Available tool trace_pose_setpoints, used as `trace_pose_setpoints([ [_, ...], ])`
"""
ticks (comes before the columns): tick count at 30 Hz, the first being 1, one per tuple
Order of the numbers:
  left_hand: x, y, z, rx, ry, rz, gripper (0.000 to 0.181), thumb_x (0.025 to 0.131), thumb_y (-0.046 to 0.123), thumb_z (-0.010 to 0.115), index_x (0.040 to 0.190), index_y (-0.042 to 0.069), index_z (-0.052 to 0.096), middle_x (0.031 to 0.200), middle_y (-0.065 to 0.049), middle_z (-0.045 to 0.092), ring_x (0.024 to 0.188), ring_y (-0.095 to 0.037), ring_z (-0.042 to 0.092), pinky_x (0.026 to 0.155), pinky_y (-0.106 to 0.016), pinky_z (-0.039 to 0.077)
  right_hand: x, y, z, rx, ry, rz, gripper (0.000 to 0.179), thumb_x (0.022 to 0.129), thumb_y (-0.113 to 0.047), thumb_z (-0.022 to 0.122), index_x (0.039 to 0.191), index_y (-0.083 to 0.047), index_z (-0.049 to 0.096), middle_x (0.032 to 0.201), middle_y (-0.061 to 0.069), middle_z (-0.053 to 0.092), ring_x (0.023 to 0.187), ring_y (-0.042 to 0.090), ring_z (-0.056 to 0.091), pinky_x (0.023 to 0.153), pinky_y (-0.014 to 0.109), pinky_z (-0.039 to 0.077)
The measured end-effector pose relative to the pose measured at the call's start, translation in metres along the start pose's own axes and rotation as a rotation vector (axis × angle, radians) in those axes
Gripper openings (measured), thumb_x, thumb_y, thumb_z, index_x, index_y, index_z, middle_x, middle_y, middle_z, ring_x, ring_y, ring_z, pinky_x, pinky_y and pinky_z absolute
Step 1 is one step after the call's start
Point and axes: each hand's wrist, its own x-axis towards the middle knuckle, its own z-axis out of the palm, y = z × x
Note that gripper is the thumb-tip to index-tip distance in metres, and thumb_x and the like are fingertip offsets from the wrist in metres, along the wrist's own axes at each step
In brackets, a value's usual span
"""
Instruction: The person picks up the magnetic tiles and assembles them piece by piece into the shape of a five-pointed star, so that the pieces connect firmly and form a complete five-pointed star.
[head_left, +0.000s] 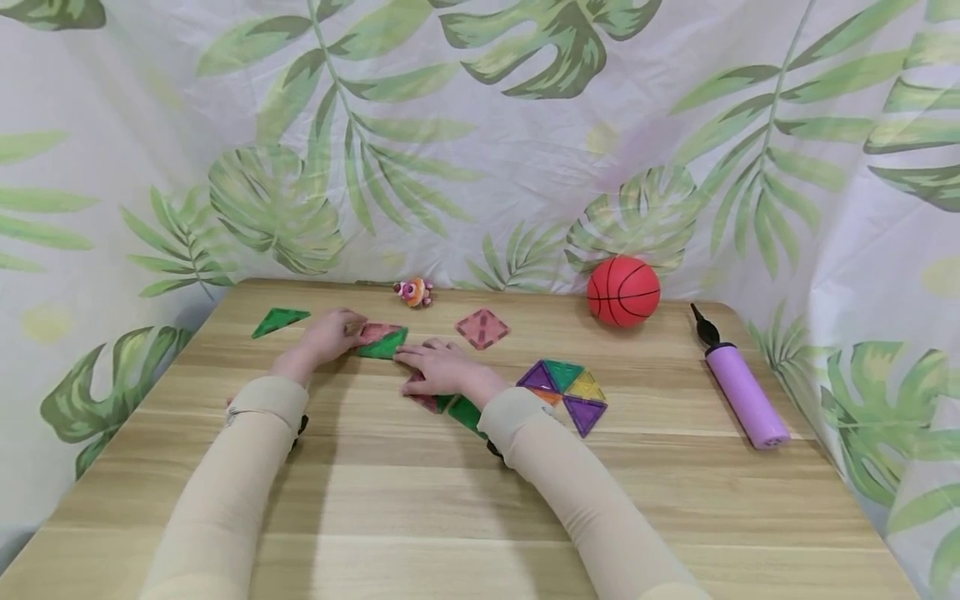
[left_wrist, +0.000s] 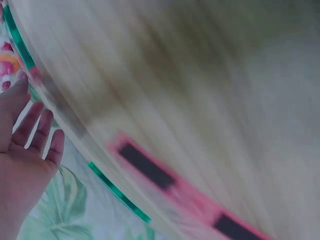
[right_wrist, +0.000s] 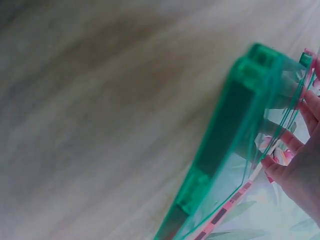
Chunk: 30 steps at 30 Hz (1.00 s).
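Observation:
A pink triangular magnetic tile (head_left: 381, 330) and a green one (head_left: 384, 345) lie edge to edge as a rectangle on the table. At its left end, my left hand (head_left: 326, 337) touches the pink tile with its fingertips. My right hand (head_left: 442, 368) lies palm down, fingers spread, fingertips at the green tile's right corner. Below that palm, another pink tile (head_left: 427, 402) and a green tile (head_left: 467, 414) are partly hidden. In the left wrist view, a pink tile (left_wrist: 192, 195) lies close to the camera and the left fingers are loosely spread.
Left of my left hand lies a green triangle (head_left: 279, 321). A pink rhombus (head_left: 483, 329) and a cluster of coloured triangles (head_left: 561, 377) lie to the right. Farther out are a small toy figure (head_left: 415, 292), a red ball (head_left: 623, 291) and a purple hand pump (head_left: 746, 396).

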Motion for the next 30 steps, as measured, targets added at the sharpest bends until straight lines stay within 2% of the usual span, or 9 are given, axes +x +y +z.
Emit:
trace_pose_setpoints([
  [7, -0.017, -0.026, -0.015, 0.085, 0.02, -0.162, 0.055, 0.09, 0.025, 0.064, 0.133, -0.005, 0.047, 0.135, -0.034, 0.04, 0.121, -0.055, 0.035, 0.094, -0.069, 0.029, 0.001, -0.002, 0.002, 0.0, 0.006, -0.011, 0.065, 0.093, -0.055, 0.046, 0.149, -0.029, 0.028, 0.157, -0.008, 0.02, 0.141, 0.026, 0.022, 0.111, 0.052, 0.024],
  [15, -0.034, -0.046, -0.028, 0.125, 0.02, -0.241, 0.066, 0.088, 0.033, 0.065, 0.136, -0.005, 0.04, 0.139, -0.035, 0.033, 0.124, -0.057, 0.027, 0.097, -0.07, 0.024, 0.001, -0.001, 0.002, -0.006, 0.007, -0.001, 0.065, 0.093, -0.057, 0.045, 0.149, -0.03, 0.027, 0.156, -0.009, 0.02, 0.141, 0.024, 0.022, 0.111, 0.051, 0.024],
  [22, -0.046, -0.055, -0.03, 0.104, 0.011, -0.364, 0.071, 0.088, 0.037, 0.063, 0.137, -0.007, 0.036, 0.141, -0.037, 0.025, 0.125, -0.059, 0.022, 0.095, -0.072, 0.022, 0.0, -0.002, 0.001, 0.003, 0.003, 0.003, 0.066, 0.092, -0.057, 0.045, 0.149, -0.03, 0.027, 0.157, -0.01, 0.019, 0.141, 0.024, 0.021, 0.112, 0.051, 0.023],
  [25, -0.049, -0.057, -0.029, 0.11, 0.004, -0.367, 0.072, 0.089, 0.04, 0.062, 0.137, -0.007, 0.037, 0.139, -0.038, 0.027, 0.123, -0.06, 0.024, 0.094, -0.071, 0.026, 0.0, -0.001, 0.001, 0.006, 0.002, 0.002, 0.066, 0.092, -0.058, 0.045, 0.149, -0.031, 0.027, 0.157, -0.011, 0.019, 0.142, 0.024, 0.021, 0.112, 0.051, 0.022],
  [30, -0.053, -0.059, -0.029, 0.146, 0.001, -0.292, 0.069, 0.09, 0.038, 0.061, 0.135, -0.01, 0.039, 0.133, -0.04, 0.032, 0.119, -0.061, 0.028, 0.095, -0.069, 0.028, 0.0, 0.0, 0.0, -0.009, 0.004, 0.0, 0.065, 0.092, -0.058, 0.045, 0.149, -0.031, 0.027, 0.157, -0.01, 0.019, 0.141, 0.024, 0.021, 0.112, 0.051, 0.023],
])
